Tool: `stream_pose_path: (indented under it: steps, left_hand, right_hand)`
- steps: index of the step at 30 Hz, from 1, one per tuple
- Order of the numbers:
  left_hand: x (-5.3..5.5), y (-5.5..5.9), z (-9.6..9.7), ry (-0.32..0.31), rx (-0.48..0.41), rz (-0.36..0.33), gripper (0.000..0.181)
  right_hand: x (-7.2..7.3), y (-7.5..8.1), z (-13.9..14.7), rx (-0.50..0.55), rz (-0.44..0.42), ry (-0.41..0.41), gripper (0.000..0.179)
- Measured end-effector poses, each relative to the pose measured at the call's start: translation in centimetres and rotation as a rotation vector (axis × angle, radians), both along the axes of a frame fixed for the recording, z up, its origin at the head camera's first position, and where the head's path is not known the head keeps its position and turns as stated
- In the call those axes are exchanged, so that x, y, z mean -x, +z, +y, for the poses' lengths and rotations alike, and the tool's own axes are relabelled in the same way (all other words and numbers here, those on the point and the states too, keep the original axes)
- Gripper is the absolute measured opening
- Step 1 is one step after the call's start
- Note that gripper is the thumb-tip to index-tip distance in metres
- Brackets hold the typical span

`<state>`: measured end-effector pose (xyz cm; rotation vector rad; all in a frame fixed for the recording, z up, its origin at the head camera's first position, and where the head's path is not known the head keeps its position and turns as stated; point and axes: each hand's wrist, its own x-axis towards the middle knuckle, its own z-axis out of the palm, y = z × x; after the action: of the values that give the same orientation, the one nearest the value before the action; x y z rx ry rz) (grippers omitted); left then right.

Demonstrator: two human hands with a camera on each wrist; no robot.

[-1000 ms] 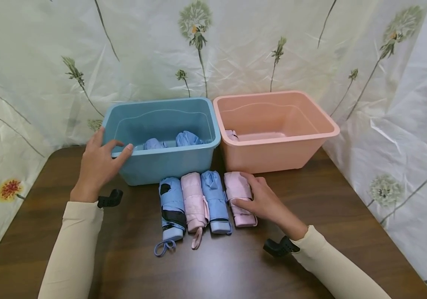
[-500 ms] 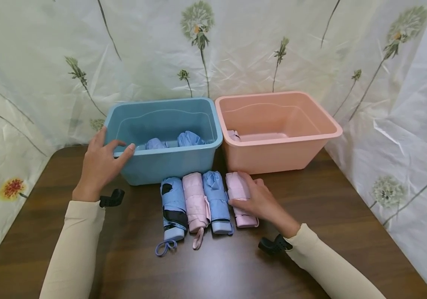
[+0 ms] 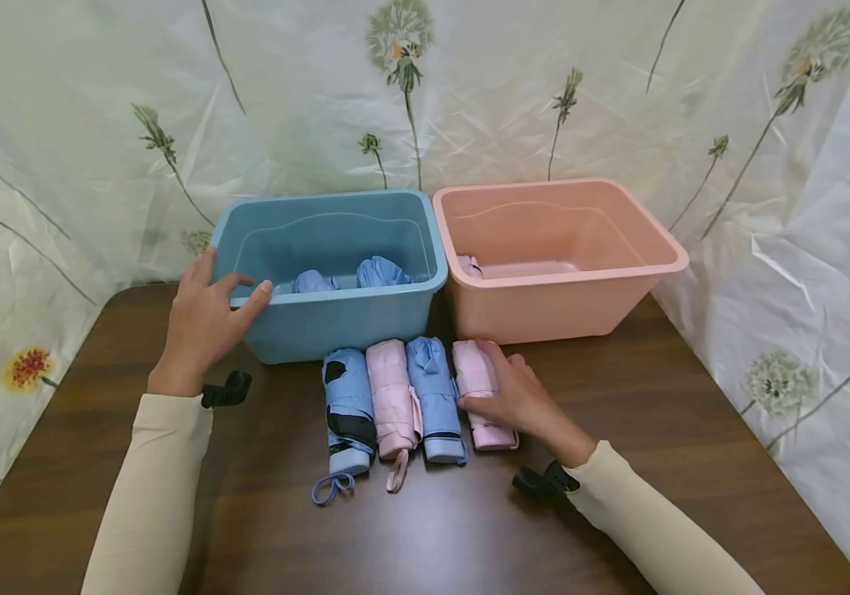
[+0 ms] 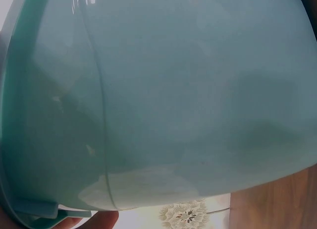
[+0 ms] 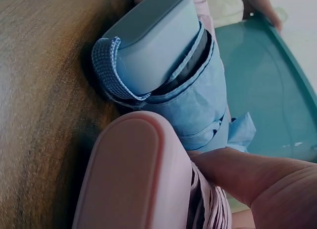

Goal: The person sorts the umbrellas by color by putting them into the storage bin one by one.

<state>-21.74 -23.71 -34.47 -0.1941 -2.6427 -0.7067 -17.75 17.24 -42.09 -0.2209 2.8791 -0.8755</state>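
My left hand (image 3: 205, 322) grips the left front corner of the blue bin (image 3: 339, 322), its thumb on the front rim. In the left wrist view the bin's wall (image 4: 198, 100) fills most of the picture. On the table, my right hand (image 3: 524, 401) holds the rightmost folded umbrella, a pink one (image 3: 473, 368), thumb on its left side and fingers over its right. Its smooth handle end (image 5: 129, 164) faces the right wrist camera. Left of it lie a blue umbrella (image 3: 435, 405), another pink umbrella (image 3: 391, 392) and a blue umbrella with black patches (image 3: 348, 388).
Beside the blue bin stands a pink bin (image 3: 543, 310), with a pink bundle (image 3: 469, 266) partly visible inside. Two blue bundles lie in the blue bin, one being a crumpled blue bundle (image 3: 380, 272). A flowered sheet (image 3: 283, 99) hangs behind the brown table (image 3: 268, 512).
My right thumb has drawn in against the pink umbrella's left side, and the right wrist has shifted slightly left. The left hand stays on the bin; the head view has shifted a little.
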Motion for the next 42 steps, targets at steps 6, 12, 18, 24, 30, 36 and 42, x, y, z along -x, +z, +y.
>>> stream_pose_path:
  steps: [6,12,18,24,30,36,42]
  left_hand:
    - [0.0,0.0,0.0,-0.005,-0.002,0.005,0.057]
    - [0.0,-0.1,0.0,-0.005,-0.002,0.0,0.058]
    - [-0.4,-0.5,-0.2,-0.007,0.002,-0.014,0.057]
    - [-0.7,-0.7,-0.4,0.002,0.006,-0.01,0.056]
    - [-0.5,-0.5,-0.1,-0.007,0.006,-0.022,0.059]
    - [0.2,0.0,0.1,-0.01,0.004,0.0,0.059]
    - [0.1,0.1,-0.2,-0.011,0.006,0.005,0.058]
  right_hand:
    - [0.2,0.1,0.2,0.019,0.005,-0.003,0.089]
    - [0.1,0.0,0.6,0.071,0.0,0.003,0.085]
    - [-0.5,-0.1,1.0,0.087,-0.014,0.013,0.084]
    - [-1.1,0.3,1.4,0.088,0.005,0.02,0.083]
    - [-1.5,1.4,2.2,0.111,0.016,0.024,0.084]
    - [-1.6,3.3,2.7,0.12,0.04,0.042,0.085]
    - [-2.1,5.1,3.0,0.135,0.07,0.059,0.085]
